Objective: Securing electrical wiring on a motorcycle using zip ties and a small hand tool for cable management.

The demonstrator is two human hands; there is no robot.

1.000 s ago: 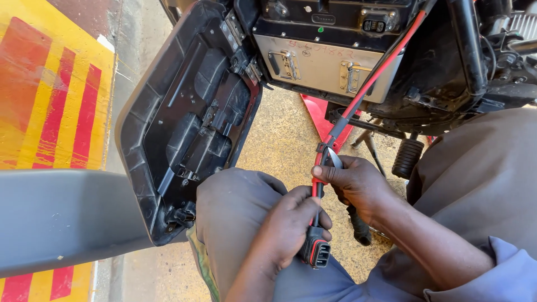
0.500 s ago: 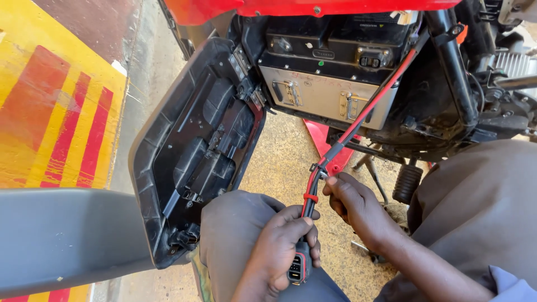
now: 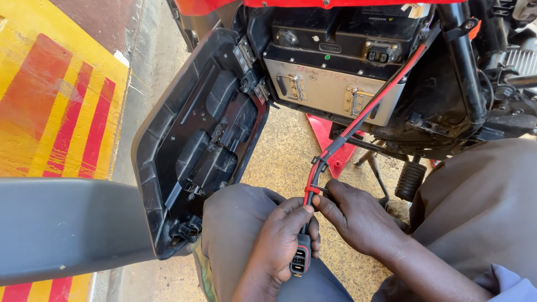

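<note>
A red and black cable [image 3: 358, 120] runs down from the motorcycle's battery compartment [image 3: 330, 92] to a black plug connector [image 3: 300, 260] with a red rim. My left hand [image 3: 279, 237] is closed round the cable just above the connector, which sticks out below my fingers over my knee. My right hand [image 3: 358, 218] pinches the same cable a little higher, at a red band next to my left thumb. Both hands touch each other there.
A black side cover [image 3: 196, 140] hangs open on the left of the compartment, its inner side facing me. Below the frame are a red stand [image 3: 324, 134] and a ribbed footpeg [image 3: 410, 180]. A grey panel [image 3: 61, 229] lies at left over yellow and red painted ground [image 3: 50, 100].
My right hand has slid down the cable from well above my left hand to right beside it. My head has tilted up, showing more of the battery compartment.
</note>
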